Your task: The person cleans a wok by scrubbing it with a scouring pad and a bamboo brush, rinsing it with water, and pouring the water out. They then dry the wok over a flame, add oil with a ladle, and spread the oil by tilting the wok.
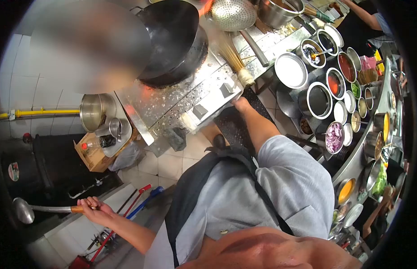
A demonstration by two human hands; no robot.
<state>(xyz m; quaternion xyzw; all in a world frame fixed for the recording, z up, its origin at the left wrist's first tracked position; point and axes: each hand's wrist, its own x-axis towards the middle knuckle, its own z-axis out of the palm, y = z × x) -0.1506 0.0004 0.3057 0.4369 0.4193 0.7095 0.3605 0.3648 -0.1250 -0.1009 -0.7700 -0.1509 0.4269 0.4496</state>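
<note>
Stretched out to the left, my left hand [97, 210] is closed around the wooden grip of a metal ladle [51, 209]. The ladle's round bowl points away from me at the far left. My right hand [240, 104] is at the front edge of the steel stove top [172, 105]; its fingers are too small and partly hidden to make out. Close to it lies a bamboo wok brush [233, 54] with a pale bound end. A large black wok [168, 40] sits on the stove ahead of me, with an orange glow below it.
A perforated strainer [233, 14] and a steel pot [280, 11] are at the back. On the right stand several containers, including a bowl of sliced purple onion [335, 136]. A steel pan [94, 112] and a bottle [98, 142] are left. Other people's arms show at the right.
</note>
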